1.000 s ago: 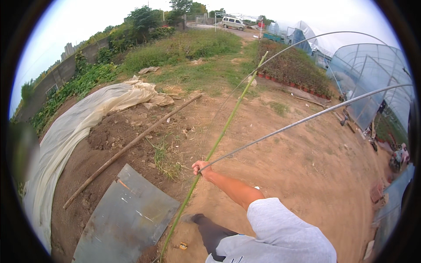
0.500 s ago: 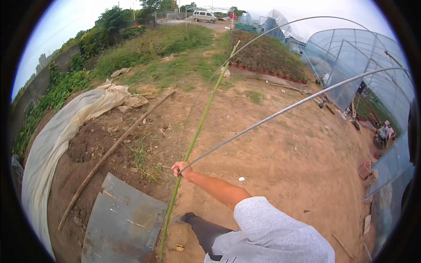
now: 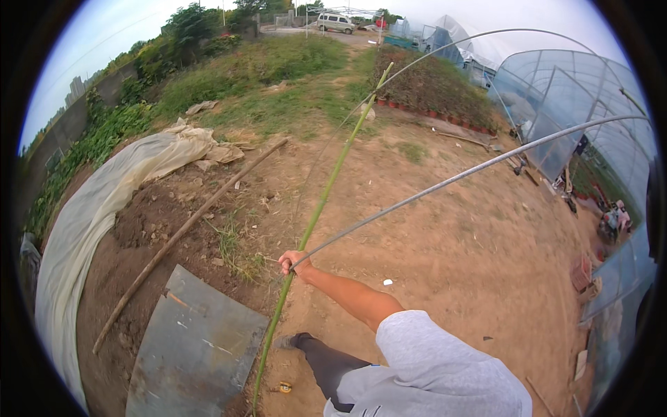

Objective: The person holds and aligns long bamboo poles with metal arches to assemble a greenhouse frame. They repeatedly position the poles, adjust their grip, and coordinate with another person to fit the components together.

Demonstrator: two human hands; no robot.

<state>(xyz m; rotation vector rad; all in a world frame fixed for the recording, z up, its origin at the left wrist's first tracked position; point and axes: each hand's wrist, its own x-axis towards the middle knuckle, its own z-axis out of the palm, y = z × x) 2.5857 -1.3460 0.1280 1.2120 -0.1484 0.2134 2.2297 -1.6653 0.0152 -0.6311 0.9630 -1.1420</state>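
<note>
My right hand (image 3: 297, 263) reaches out with bent fingers closed round a long green bamboo pole (image 3: 326, 187). The pole slants from the ground at the lower edge up toward the grass. A grey bent rod (image 3: 451, 176) meets the pole at this hand and sweeps away to the right rim. Whether the fingers also grip the rod is hard to see. A thinner arched part (image 3: 486, 32) curves overhead from the rim and passes behind the pole's upper end. My left hand is out of view.
A grey metal sheet (image 3: 191, 344) lies left of my foot. Beyond it are a wooden pole (image 3: 187, 229) and pale plastic film (image 3: 132, 167). Potted plants (image 3: 438, 83) stand farther off. A plastic greenhouse (image 3: 549, 104) and people (image 3: 615, 219) are at the right. A small yellow object (image 3: 284, 387) lies nearby.
The view has shifted slightly, moving the scene a little to the right in the picture. My right hand keeps its hold on the bamboo pole.
</note>
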